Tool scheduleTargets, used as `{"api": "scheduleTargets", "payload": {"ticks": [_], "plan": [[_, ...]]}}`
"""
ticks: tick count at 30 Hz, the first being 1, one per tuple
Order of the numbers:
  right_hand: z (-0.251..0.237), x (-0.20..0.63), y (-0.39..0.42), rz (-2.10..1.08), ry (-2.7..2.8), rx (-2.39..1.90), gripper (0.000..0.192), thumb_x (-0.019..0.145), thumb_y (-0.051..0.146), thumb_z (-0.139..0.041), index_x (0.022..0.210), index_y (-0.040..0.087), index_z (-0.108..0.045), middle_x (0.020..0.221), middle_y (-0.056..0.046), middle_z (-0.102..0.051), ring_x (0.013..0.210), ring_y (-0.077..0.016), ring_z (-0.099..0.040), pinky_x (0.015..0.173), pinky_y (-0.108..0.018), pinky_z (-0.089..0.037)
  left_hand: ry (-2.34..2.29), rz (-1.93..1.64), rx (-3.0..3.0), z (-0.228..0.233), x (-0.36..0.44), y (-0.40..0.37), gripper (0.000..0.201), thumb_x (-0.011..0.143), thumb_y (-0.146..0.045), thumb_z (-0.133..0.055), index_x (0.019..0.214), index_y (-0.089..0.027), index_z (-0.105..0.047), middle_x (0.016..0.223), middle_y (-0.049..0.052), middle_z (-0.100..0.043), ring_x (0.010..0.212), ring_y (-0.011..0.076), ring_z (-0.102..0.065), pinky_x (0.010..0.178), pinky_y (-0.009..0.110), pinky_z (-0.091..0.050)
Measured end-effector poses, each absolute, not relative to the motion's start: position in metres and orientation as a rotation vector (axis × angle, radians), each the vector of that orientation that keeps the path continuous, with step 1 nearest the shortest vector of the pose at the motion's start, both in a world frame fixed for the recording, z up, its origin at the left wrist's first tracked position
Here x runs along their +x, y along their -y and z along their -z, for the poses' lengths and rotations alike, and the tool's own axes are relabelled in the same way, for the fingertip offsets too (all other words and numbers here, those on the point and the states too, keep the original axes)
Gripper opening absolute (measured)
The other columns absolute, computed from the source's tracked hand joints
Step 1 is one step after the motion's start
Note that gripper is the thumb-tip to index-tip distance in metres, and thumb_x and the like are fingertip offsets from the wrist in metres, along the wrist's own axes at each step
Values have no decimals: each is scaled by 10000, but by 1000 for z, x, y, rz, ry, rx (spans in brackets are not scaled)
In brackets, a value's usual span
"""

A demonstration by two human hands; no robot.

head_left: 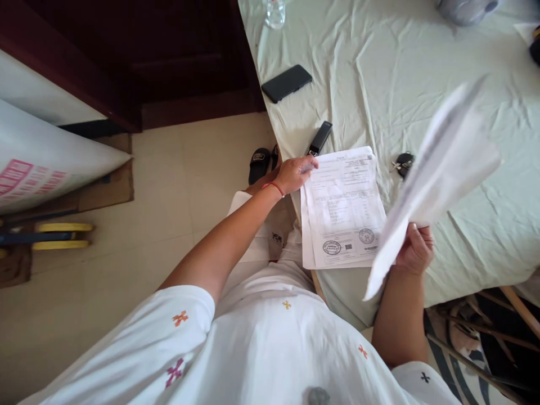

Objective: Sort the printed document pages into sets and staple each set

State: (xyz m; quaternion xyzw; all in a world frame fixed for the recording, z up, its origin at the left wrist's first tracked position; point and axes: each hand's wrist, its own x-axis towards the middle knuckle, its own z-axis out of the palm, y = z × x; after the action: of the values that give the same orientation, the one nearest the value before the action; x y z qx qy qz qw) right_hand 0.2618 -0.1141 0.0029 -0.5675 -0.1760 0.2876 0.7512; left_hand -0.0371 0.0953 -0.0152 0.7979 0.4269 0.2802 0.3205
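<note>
Raised sheets [439, 163]: 3 o'clock; blurred, print unreadable.
Flat form [337, 197]: 3 o'clock, nearer centre; 4 o'clock corner covered by the sheets, small print illegible.
Bottle [275, 13]: 12 o'clock; cut off by upper edge.
Grey object [462, 11]: between 1 and 2 o'clock; cut off, type undetermined.
Black item [535, 50]: 2 o'clock; cut off, type undetermined.
Sack [46, 154]: 9 o'clock; cut off.

The printed papers [343, 211] lie at the near left corner of the covered table [472, 214], left hand [297, 174] on their left edge; the right hand [415, 247] holds raised sheets [434, 163] over their right side; just beyond the papers lies a slim object [322, 135], then a flat phone-like object [287, 83], then a bottle [275, 14]; keys [404, 164] lie to the right; a sack [54, 157] lies far left.
</note>
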Motion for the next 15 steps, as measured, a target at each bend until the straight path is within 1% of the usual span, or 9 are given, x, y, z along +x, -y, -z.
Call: {"api": "scheduleTargets", "payload": {"ticks": [2, 3, 5, 6, 8, 10, 13, 15], "plan": [[-1, 260, 113, -594, 470, -1253, 350, 596, 278, -882, 906, 149, -786, 894, -38, -773, 908, -165, -694, 1018, -341, -546, -1094, -732, 2097, 16, -38, -96, 253, 841, -128, -561, 1017, -204, -725, 1071, 35, -774, 1000, 199, -713, 977, 344, -535], [0, 259, 113, -585, 503, -1271, 354, 594, 281, -890, 906, 145, -790, 892, -37, -773, 903, -160, -685, 1021, -336, -539, -1080, -749, 2094, 15, -38, -96, 271, 837, -129, -570, 1050, -205, -721, 1100, 36, -771, 1013, 199, -711, 982, 344, -535], [2, 260, 114, -577, 530, -1305, 358, 597, 285, -896, 909, 143, -792, 893, -37, -774, 892, -157, -675, 1019, -343, -535, -1058, -805, 2071, 16, -39, -96, 398, 827, -131, -592, 1204, -219, -683, 1167, 32, -753, 1020, 194, -708, 987, 343, -537], [3, 261, 114, -576, 535, -1310, 357, 605, 288, -891, 915, 143, -791, 905, -38, -775, 900, -158, -676, 1026, -347, -532, -1050, -831, 2051, 16, -39, -96, 476, 825, -134, -601, 1289, -229, -643, 1156, 27, -746, 996, 188, -708, 974, 342, -544], [2, 262, 115, -576, 541, -1289, 343, 629, 291, -872, 927, 146, -785, 949, -43, -780, 945, -164, -688, 1057, -348, -520, -1030, -869, 2001, 18, -40, -96, 596, 836, -148, -610, 1420, -250, -546, 1039, 11, -733, 905, 175, -702, 914, 337, -563], [-2, 262, 115, -587, 517, -1238, 326, 653, 295, -850, 934, 147, -773, 1002, -54, -781, 999, -176, -705, 1081, -349, -512, -1013, -898, 1960, 21, -40, -96, 651, 858, -165, -608, 1487, -264, -471, 907, -12, -696, 824, 166, -684, 857, 333, -570], [-12, 262, 115, -603, 443, -1212, 297, 710, 325, -826, 936, 146, -753, 1040, -64, -766, 1041, -190, -710, 1069, -347, -530, -1007, -915, 1945, 23, -40, -96, 635, 873, -176, -605, 1486, -266, -464, 844, -27, -666, 782, 157, -661, 833, 326, -560], [-17, 263, 115, -596, 403, -1279, 259, 750, 363, -817, 895, 164, -736, 983, -34, -743, 984, -166, -698, 996, -310, -562, -1029, -903, 1959, 23, -39, -96, 568, 880, -185, -600, 1436, -264, -517, 889, -22, -688, 796, 152, -658, 848, 320, -551]]}}
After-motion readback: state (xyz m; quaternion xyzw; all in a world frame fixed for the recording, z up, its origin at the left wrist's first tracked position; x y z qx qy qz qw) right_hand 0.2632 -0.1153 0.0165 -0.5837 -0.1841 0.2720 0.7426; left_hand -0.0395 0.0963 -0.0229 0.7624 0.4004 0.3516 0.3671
